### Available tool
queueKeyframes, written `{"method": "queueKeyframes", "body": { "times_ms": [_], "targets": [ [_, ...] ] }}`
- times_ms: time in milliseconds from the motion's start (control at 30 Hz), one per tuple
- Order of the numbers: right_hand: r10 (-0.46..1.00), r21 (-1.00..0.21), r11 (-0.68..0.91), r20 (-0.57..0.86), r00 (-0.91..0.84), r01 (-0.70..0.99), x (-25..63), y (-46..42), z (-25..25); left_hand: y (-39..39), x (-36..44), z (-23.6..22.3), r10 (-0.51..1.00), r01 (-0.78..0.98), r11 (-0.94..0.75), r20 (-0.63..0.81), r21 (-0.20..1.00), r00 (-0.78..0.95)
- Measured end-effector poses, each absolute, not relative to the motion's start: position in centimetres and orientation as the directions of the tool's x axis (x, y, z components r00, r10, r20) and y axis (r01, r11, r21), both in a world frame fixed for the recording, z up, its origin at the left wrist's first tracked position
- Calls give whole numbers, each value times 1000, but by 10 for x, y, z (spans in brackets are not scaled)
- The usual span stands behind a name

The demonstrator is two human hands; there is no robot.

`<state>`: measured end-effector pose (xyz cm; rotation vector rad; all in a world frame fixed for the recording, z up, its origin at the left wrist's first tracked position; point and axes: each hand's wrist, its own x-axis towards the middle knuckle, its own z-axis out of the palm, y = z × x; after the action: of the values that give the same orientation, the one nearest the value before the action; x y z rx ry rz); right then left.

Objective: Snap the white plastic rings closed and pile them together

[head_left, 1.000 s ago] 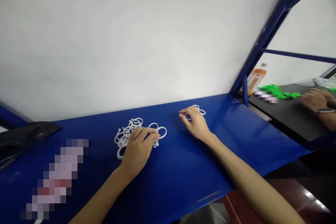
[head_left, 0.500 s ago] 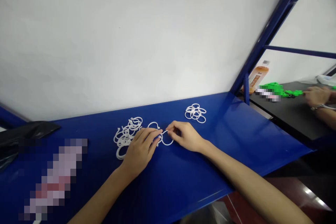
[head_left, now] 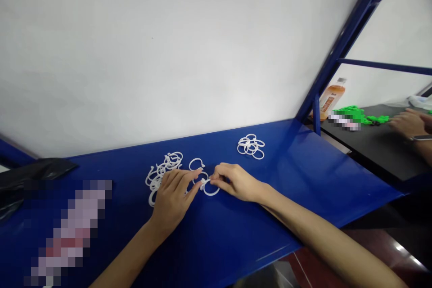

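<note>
Low over the blue tabletop (head_left: 216,229), my right hand (head_left: 236,181) pinches a thin white plastic ring (head_left: 211,194) between thumb and forefinger. My left hand (head_left: 172,193) meets it from the other side, thumb and forefinger curled about a second white ring (head_left: 205,173). The two rings overlap at the small clasps by my left thumb; whether they are linked I cannot tell. Just behind my fingers lies another loose white ring (head_left: 195,159). A heap of open white rings (head_left: 164,171) is partly covered by my left hand.
Farther right sits a small pile of closed white rings (head_left: 250,146). A black plastic bag (head_left: 37,171) and a blurred-out strip (head_left: 72,229) lie at left. Beyond the blue frame post (head_left: 337,49), another person's hands (head_left: 410,125) are near green pieces (head_left: 351,112) and a bottle (head_left: 332,99).
Both hands have shifted slightly left and towards me. The ring in my right hand has moved with them, its clasp now close by my left thumb.
</note>
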<state>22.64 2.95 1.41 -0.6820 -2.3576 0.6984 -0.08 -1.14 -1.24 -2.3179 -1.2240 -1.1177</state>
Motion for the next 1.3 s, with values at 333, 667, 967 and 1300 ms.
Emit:
{"method": "queueKeyframes", "body": {
  "times_ms": [333, 667, 967, 1300],
  "targets": [
    [604, -550, 765, 437, -666, 334, 228, 35, 13, -5, 2, -9, 609, 797, -594, 709, 110, 355],
    [845, -574, 175, 505, 178, 800, 317, 114, 1, -3, -9, -17, 730, 804, -588, 483, 83, 484],
    [872, -553, 107, 451, 189, 826, 329, 126, -17, -3, -6, -15, 727, 774, -618, 477, 138, 494],
    [803, -479, 239, 586, 105, 845, 310, 107, 4, -8, -1, -8, 744, 730, -609, 541, 309, 392]
  ]
}}
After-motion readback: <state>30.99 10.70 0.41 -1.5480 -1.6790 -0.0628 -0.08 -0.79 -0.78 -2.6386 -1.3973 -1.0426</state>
